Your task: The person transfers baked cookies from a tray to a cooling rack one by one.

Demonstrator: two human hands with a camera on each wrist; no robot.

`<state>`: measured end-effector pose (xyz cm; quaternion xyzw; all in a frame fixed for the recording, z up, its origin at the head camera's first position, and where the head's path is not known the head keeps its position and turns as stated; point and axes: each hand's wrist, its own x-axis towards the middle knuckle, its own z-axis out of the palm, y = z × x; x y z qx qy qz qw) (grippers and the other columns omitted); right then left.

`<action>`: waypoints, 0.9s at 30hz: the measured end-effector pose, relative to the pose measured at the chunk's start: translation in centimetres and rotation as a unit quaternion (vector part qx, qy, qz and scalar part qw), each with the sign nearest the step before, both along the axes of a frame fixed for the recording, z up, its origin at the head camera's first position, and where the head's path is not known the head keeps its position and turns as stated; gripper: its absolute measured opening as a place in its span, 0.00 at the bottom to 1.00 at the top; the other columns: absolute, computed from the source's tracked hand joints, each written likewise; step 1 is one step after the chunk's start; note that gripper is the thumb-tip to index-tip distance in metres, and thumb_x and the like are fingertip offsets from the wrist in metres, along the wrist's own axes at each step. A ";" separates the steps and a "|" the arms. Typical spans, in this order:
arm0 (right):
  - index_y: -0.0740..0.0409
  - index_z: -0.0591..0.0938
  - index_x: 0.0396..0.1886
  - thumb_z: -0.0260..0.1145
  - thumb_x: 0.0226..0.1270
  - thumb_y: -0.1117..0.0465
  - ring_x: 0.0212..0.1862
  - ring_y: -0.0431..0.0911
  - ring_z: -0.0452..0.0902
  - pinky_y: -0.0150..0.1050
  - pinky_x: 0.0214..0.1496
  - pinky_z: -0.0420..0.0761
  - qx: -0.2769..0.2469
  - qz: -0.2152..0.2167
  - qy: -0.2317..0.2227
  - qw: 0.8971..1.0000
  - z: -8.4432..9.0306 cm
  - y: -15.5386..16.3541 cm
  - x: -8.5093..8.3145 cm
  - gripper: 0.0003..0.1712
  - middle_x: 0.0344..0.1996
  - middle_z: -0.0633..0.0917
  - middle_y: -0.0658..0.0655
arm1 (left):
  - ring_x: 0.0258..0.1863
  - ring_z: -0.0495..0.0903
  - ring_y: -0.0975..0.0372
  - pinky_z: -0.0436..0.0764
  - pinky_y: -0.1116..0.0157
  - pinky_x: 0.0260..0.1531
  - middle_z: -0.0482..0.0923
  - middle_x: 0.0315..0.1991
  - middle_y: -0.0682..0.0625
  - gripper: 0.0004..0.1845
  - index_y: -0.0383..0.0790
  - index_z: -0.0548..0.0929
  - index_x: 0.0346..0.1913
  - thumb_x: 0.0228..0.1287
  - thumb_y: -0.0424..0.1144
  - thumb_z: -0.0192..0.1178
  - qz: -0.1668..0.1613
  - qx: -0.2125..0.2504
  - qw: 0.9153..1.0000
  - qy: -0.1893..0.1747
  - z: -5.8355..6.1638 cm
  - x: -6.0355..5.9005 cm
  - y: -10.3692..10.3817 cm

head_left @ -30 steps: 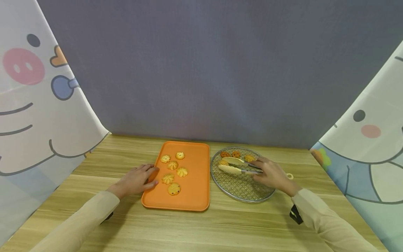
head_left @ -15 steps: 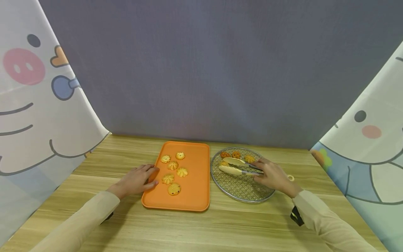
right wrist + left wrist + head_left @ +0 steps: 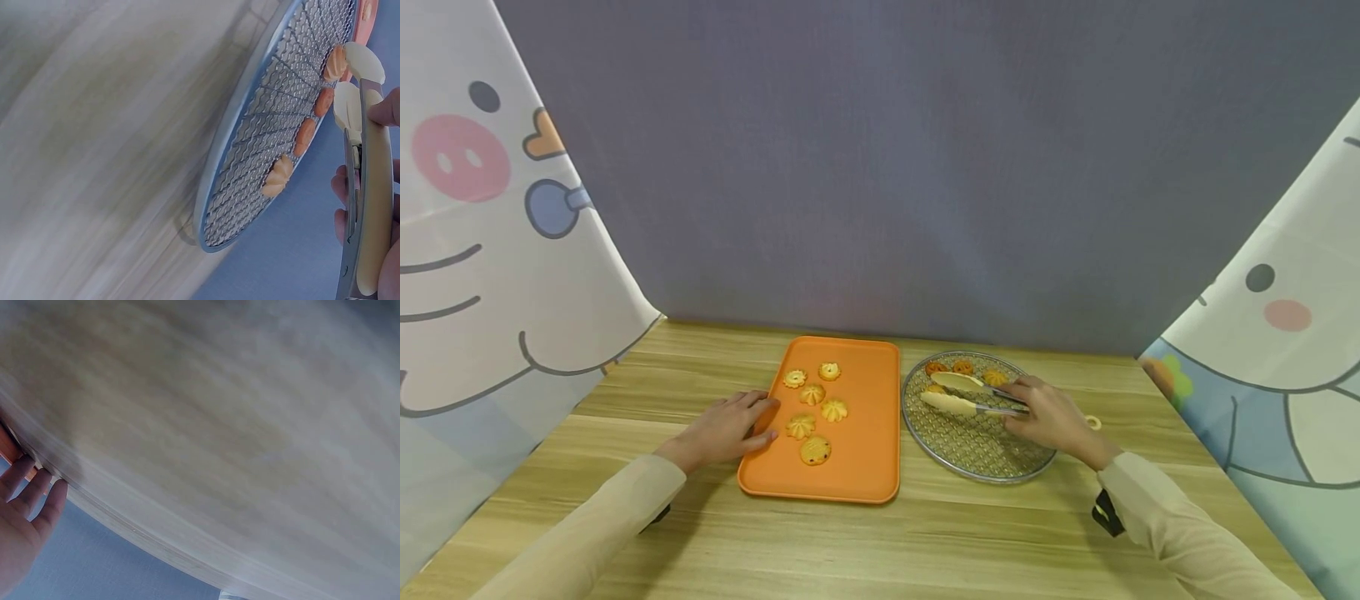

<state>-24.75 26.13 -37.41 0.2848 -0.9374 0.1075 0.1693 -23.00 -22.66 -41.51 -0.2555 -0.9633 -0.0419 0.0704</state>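
Observation:
My right hand (image 3: 1051, 421) grips a pair of tongs (image 3: 1000, 412) with cream tips and metal arms, held over a round wire rack (image 3: 985, 458). The spread tips lie close over a golden cookie (image 3: 934, 388) at the rack's left side, partly covering it in the head view. In the right wrist view, that ridged cookie (image 3: 335, 64) sits beside the tong tips. My left hand (image 3: 722, 429) rests at the left edge of an orange tray (image 3: 865, 417), fingertips and thumb over its rim. In the left wrist view its fingers (image 3: 53, 503) are nearly straight.
Several cookies, among them a chocolate-chip one (image 3: 815, 451), lie on the tray's left half. Two brown cookies (image 3: 962, 367) and a swirled golden one (image 3: 995, 377) lie along the rack's back. A grey curtain (image 3: 880, 183) closes off the wooden table's (image 3: 850, 550) far edge.

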 end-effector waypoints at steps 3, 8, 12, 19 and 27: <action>0.63 0.81 0.47 0.69 0.45 0.60 0.31 0.43 0.74 0.34 0.26 0.74 0.002 -0.004 -0.003 1.000 0.2 -0.2 0.0 0.25 0.37 0.81 0.58 | 0.58 0.69 0.43 0.69 0.42 0.52 0.69 0.59 0.37 0.30 0.38 0.72 0.60 0.63 0.56 0.52 0.000 0.000 1.000 -0.001 0.1 0.1 0.0; 0.62 0.81 0.47 0.69 0.45 0.59 0.27 0.41 0.72 0.30 0.22 0.70 0.006 -0.001 0.003 1.000 0.3 -0.9 -0.2 0.25 0.35 0.81 0.56 | 0.58 0.68 0.43 0.68 0.42 0.53 0.69 0.59 0.37 0.30 0.38 0.72 0.60 0.63 0.56 0.52 0.001 0.002 1.000 -0.006 0.2 0.1 0.1; 0.60 0.81 0.48 0.70 0.45 0.58 0.25 0.38 0.68 0.30 0.21 0.67 0.007 0.002 0.003 1.000 0.5 -1.7 -0.5 0.26 0.33 0.80 0.54 | 0.58 0.68 0.43 0.68 0.42 0.53 0.69 0.59 0.37 0.30 0.38 0.72 0.60 0.63 0.57 0.51 0.001 0.001 1.000 -0.007 0.2 0.1 0.1; 0.60 0.81 0.48 0.69 0.44 0.57 0.32 0.44 0.75 0.35 0.26 0.74 0.005 0.021 0.018 1.000 0.4 -3.8 -1.1 0.27 0.37 0.82 0.56 | 0.59 0.68 0.43 0.69 0.42 0.52 0.69 0.59 0.37 0.30 0.38 0.72 0.60 0.63 0.57 0.51 0.000 0.000 1.000 -0.005 0.1 0.0 0.0; 0.59 0.81 0.50 0.69 0.46 0.56 0.33 0.47 0.77 0.32 0.22 0.73 0.013 0.042 -0.008 0.999 0.3 -6.6 -1.3 0.27 0.42 0.82 0.59 | 0.59 0.68 0.43 0.69 0.42 0.53 0.68 0.60 0.37 0.30 0.39 0.71 0.60 0.63 0.56 0.51 0.005 -0.002 1.000 -0.009 0.3 0.2 0.2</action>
